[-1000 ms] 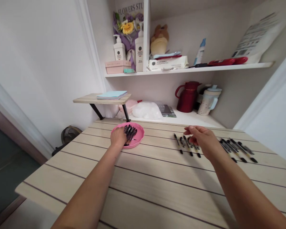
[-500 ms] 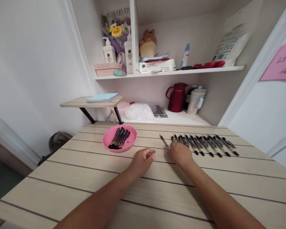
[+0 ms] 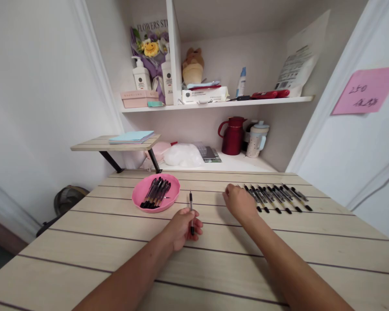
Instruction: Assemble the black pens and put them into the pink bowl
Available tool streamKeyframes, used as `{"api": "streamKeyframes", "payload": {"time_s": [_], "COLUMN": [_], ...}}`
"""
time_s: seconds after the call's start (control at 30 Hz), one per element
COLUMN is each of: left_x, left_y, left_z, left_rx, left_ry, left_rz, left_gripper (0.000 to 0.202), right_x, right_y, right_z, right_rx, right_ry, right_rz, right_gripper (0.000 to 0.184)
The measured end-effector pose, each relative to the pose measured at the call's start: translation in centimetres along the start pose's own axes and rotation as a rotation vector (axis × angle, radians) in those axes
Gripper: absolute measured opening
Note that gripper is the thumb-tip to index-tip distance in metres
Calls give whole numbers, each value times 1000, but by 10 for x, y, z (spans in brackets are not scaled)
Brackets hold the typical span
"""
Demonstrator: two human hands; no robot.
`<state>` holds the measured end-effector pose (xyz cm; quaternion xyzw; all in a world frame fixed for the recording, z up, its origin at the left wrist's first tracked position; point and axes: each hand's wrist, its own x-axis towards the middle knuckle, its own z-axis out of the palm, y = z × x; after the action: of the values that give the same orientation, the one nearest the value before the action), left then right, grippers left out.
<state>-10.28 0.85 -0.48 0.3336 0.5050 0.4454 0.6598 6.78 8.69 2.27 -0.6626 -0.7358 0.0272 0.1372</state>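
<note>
My left hand [image 3: 182,227] is closed round one black pen [image 3: 191,206] and holds it upright over the middle of the wooden table [image 3: 214,268]. To its left sits a pink plate [image 3: 138,199] with several black pens [image 3: 156,193] lying in it. My right hand [image 3: 239,201] rests curled on the table at the left end of a row of several black pens [image 3: 275,198]. Its fingers reach in among the nearest pens, and I cannot see whether it holds one.
Behind the table a low white shelf carries a red jug [image 3: 232,135], a cup [image 3: 257,138] and a plastic bag [image 3: 183,154]. An upper shelf [image 3: 214,103] holds bottles and boxes. A small side shelf [image 3: 113,144] bears a notebook. A pink note [image 3: 365,90] hangs on the right wall.
My left hand left the pink plate, came to the table's middle and now holds a pen upright. My right hand drew in to the left end of the pen row. The view shifted right.
</note>
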Motion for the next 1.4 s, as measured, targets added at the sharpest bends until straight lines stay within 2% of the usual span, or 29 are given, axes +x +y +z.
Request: {"api": "streamKeyframes", "payload": {"time_s": [0.07,0.23,0.9,1.17,1.3,1.4], "left_x": [-1,1,0,-1,-2,-3], "left_y": [0,-2,-3,-3,-4,-4], "left_z": [1,-1,1,0,1,2], "left_rx": [27,28,102,120,201,296], "left_ry": [-7,-23,-83,-93,-94,-105], "left_rz": [11,17,60,64,78,90], "left_gripper": [16,22,23,27,27,26], "right_x": [9,13,8,5,11,14], "right_y": [15,21,9,11,6,-1], "right_z": [11,31,32,24,18,20], "right_rx": [-99,-156,-92,220,548,845], "right_ry": [66,19,-22,34,52,25], "right_rz": [29,6,-37,11,0,2], "right_gripper": [27,26,29,25,19,24]}}
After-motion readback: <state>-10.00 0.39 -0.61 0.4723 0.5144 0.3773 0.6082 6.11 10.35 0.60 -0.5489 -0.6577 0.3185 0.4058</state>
